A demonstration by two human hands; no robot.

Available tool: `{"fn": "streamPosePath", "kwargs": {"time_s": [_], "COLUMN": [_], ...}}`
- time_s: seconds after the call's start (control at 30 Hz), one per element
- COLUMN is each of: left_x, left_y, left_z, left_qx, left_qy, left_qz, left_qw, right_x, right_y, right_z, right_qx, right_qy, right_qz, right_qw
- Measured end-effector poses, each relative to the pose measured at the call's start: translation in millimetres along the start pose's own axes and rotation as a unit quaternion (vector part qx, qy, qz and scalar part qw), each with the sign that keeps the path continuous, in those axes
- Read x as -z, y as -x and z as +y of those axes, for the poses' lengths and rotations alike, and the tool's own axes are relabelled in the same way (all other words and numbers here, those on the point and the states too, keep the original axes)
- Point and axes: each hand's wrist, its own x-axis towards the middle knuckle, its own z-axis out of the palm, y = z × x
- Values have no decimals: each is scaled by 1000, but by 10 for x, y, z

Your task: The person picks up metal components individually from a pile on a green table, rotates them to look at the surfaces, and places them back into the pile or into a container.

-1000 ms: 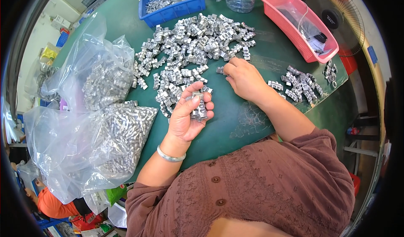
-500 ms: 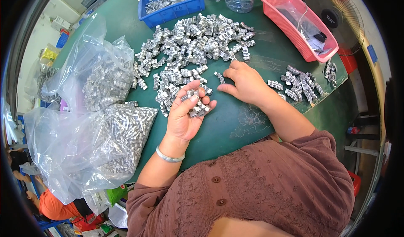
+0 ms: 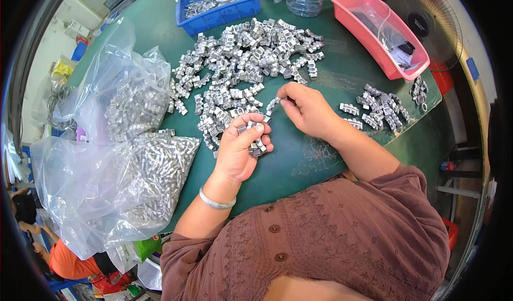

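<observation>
My left hand point(image 3: 235, 152), palm up, is closed around several small silver metal links point(image 3: 257, 148), its thumb lying over them. Between the thumb and index finger of my right hand point(image 3: 311, 114) is the upper end of a short strip of joined metal links point(image 3: 273, 105). That strip slants down toward the fingertips of my left hand; whether it touches the pieces there I cannot tell. Beyond both hands spreads a big heap of similar link strips point(image 3: 240, 52), reaching close to my left fingers.
A smaller pile of link strips point(image 3: 382, 106) lies to the right on the green table point(image 3: 315, 167). Clear plastic bags of metal parts point(image 3: 160, 178) stand at left. At the back are a blue bin point(image 3: 222, 17), a pink basket point(image 3: 411, 68) and a fan point(image 3: 427, 25).
My right hand has pinched the loose strip, lifted it and brought it slightly down toward my left hand. My left hand has moved a little, its fingers curling more over the links.
</observation>
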Motion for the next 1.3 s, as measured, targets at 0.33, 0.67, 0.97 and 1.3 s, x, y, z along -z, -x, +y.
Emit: {"fn": "streamPosePath", "kwargs": {"time_s": [0.33,0.67,0.97,1.3], "left_x": [-41,-12,-28,-10], "left_y": [14,8,13,6], "left_z": [1,-20,-31,-35], "left_qx": [32,-32,-38,-29], "left_qy": [-79,-11,-38,-33], "left_qz": [45,20,18,2], "left_qw": [995,999,998,999], "right_x": [23,4,13,44], "right_y": [-8,25,20,23], "right_z": [-115,-59,-46,-36], "right_qx": [169,76,-7,-40], "right_qy": [-144,-365,-472,-500], "right_qz": [63,-11,-29,-56], "right_qw": [973,928,881,863]}}
